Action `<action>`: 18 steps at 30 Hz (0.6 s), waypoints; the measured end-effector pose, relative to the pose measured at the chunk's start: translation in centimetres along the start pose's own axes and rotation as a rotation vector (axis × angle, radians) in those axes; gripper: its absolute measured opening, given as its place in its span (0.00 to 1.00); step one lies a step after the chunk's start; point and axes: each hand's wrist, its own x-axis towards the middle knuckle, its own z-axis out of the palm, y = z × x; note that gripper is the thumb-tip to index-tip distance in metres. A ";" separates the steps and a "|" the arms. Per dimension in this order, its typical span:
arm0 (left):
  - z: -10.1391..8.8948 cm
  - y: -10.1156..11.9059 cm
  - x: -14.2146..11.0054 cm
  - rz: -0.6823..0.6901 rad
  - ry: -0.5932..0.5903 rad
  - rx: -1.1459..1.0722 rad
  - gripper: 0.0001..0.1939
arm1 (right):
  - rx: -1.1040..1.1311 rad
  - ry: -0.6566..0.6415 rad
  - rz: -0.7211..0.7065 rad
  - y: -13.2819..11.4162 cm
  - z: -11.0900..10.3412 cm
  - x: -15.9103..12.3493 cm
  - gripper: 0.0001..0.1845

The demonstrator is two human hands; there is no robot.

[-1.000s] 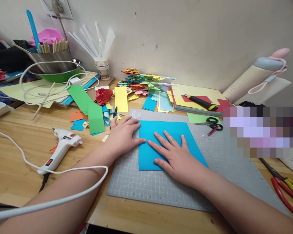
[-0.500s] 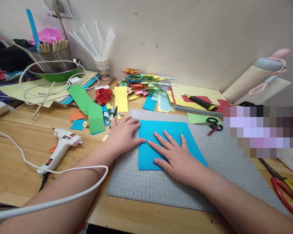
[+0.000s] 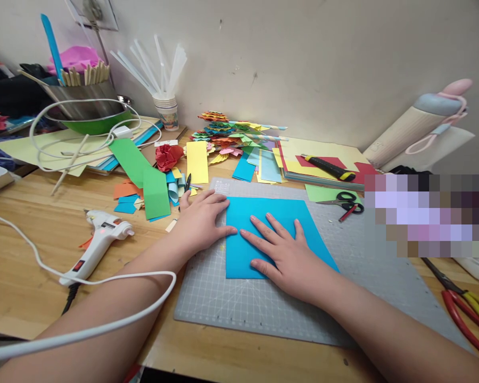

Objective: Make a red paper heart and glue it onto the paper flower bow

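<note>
A square-looking sheet of blue paper [image 3: 243,250] lies flat on the grey cutting mat [image 3: 231,306]. My right hand [image 3: 283,252] rests on it with fingers spread, covering its lower right middle. At the sheet's left edge is my left hand [image 3: 205,221], fingers loosely stretched, the thumb and fingertips touching that edge. Neither hand grasps anything. Just beyond my left hand, a black pen [image 3: 188,182] lies among paper scraps, partly hidden. Small black-handled scissors [image 3: 345,201] and a short red pencil-like stick [image 3: 348,213] lie on the mat's far right.
A white glue gun [image 3: 98,244] lies left, its white cable [image 3: 143,314] crossing over my left forearm. Green paper strips [image 3: 155,194] and a yellow-black utility knife [image 3: 330,168] are farther back. Red-handled scissors or pliers [image 3: 463,314] lie at right. A tumbler [image 3: 411,127] leans by the wall.
Both hands and the blue paper stay in place. Only a very slight shift of the whole view shows.
</note>
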 end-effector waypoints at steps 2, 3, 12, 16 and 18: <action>0.0 0.1 0.0 0.009 0.009 -0.004 0.28 | -0.003 0.003 -0.001 0.0 0.1 0.0 0.29; 0.0 0.1 0.0 0.012 0.021 -0.007 0.27 | -0.005 0.006 -0.003 0.1 0.1 0.0 0.29; 1.3 1.1 0.1 -0.060 0.156 -0.040 0.21 | -0.010 0.005 -0.014 -1.1 0.2 -0.5 0.28; 1.3 1.2 0.0 -0.085 0.147 -0.034 0.23 | 0.094 -0.060 -0.204 -3.3 0.4 -1.9 0.28; 1.3 1.3 0.0 -0.095 0.142 -0.033 0.24 | 0.140 -0.064 -0.241 -4.2 0.6 -2.6 0.28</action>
